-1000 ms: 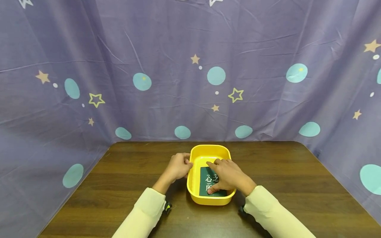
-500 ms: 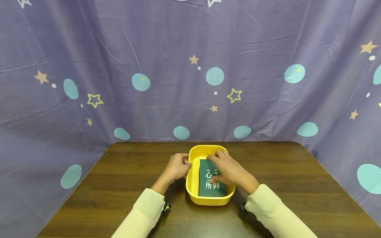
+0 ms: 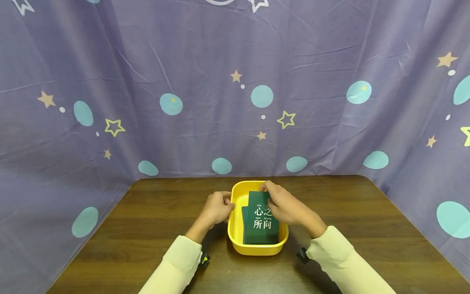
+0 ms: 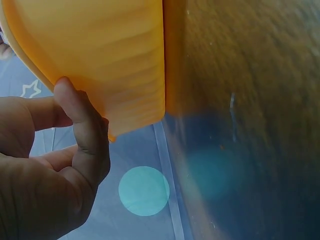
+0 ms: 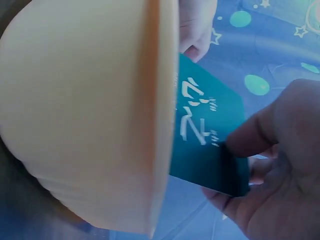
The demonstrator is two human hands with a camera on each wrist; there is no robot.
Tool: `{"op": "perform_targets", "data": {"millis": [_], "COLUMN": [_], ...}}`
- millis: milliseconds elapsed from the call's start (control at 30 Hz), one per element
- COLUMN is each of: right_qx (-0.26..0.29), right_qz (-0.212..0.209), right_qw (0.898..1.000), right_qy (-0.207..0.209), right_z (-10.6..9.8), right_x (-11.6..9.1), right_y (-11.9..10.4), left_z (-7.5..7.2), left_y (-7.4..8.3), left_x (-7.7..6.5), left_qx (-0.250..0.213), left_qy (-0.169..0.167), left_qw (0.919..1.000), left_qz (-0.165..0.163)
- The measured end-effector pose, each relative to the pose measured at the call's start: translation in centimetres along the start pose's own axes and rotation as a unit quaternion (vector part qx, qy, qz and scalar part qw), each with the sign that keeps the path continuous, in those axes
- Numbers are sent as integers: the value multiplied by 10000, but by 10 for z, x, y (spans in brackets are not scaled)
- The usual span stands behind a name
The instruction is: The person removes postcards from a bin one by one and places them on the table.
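Observation:
My right hand (image 3: 288, 206) pinches the upper right corner of a dark green notebook (image 3: 261, 222) with white Chinese characters on its cover. Its far end is raised and its near end is down inside a yellow plastic basin (image 3: 257, 250). Beneath it, the edge of another green item (image 3: 244, 214) shows in the basin. In the right wrist view, thumb and fingers are on opposite faces of the notebook (image 5: 215, 125), which stands out past the basin rim. My left hand (image 3: 216, 207) grips the basin's left rim; in the left wrist view, the thumb is against the outer wall (image 4: 120, 65).
The basin stands on a dark brown wooden table (image 3: 165, 216) with rounded far corners. Behind the table hangs a purple curtain (image 3: 205, 102) with stars and pale blue dots. A black wrist device (image 3: 303, 255) shows at the right sleeve.
My right hand moves from over the notebook to its far right corner and lifts that end, uncovering the green item beneath. The left hand stays at the basin rim. The head view tilts slightly.

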State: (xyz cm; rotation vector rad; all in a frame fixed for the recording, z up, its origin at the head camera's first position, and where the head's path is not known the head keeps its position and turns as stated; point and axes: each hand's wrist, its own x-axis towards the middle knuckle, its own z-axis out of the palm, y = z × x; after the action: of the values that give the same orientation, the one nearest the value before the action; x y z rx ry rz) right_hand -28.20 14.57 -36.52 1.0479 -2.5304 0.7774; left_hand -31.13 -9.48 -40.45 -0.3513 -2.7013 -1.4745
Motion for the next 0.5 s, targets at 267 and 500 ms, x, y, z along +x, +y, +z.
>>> {"op": "perform_targets", "data": {"millis": [267,500], "right_qx": [98,211], "right_qz": [-219,26], "right_qw": [9944,9878], "right_qy": [1025,1543], "right_z": [-24,-52], "right_x": [1,-6], "right_y": [-8,0], "left_z": [1,1], "left_y": [1,-2], "left_x": [0,2], "left_qx": [-240,-311], "left_qy": [83,136], "left_qw": [9996,9992], "left_qz": [-109,-221]}}
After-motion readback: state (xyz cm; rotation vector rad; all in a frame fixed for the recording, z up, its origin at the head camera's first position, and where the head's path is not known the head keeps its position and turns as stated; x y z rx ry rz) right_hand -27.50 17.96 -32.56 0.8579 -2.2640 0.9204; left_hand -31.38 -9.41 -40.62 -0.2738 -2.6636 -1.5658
